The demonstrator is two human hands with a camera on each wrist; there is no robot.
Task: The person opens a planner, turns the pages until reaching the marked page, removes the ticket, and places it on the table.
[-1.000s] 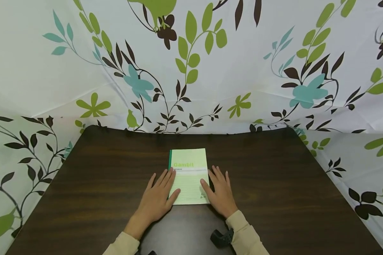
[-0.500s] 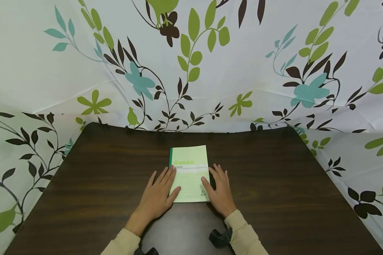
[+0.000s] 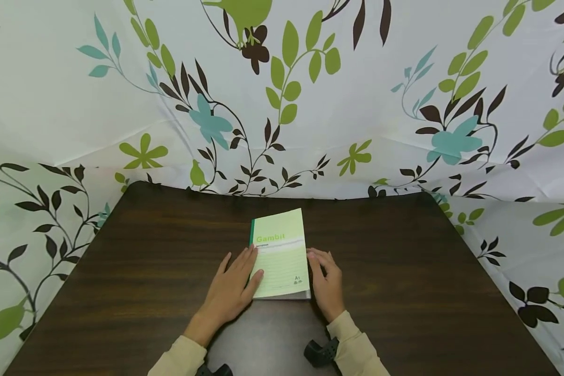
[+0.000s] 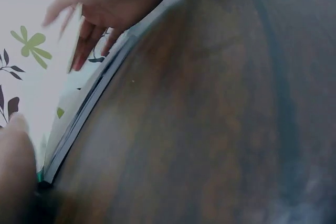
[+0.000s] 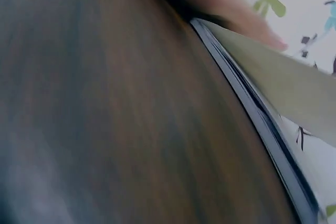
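Note:
A pale green notebook marked "Gambit" lies on the dark wooden table, its green spine on the left. Its front cover is raised along the right side, leaving a gap above the page block. My left hand rests with extended fingers on the spine side, thumb over the cover. At the right edge, my right hand has bent fingers and holds the lifted cover; in the left wrist view this hand has fingers on the cover's underside and its thumb on the other side.
The table extends widely around the notebook. A white cloth with leaf prints hangs behind it and at the sides. Black wrist devices sit by both sleeves.
The notebook's cover has risen on the right side, tilting toward the spine. My right hand's thumb has left the cover's face for its edge, and the fingers have bent. My left hand stays nearly still.

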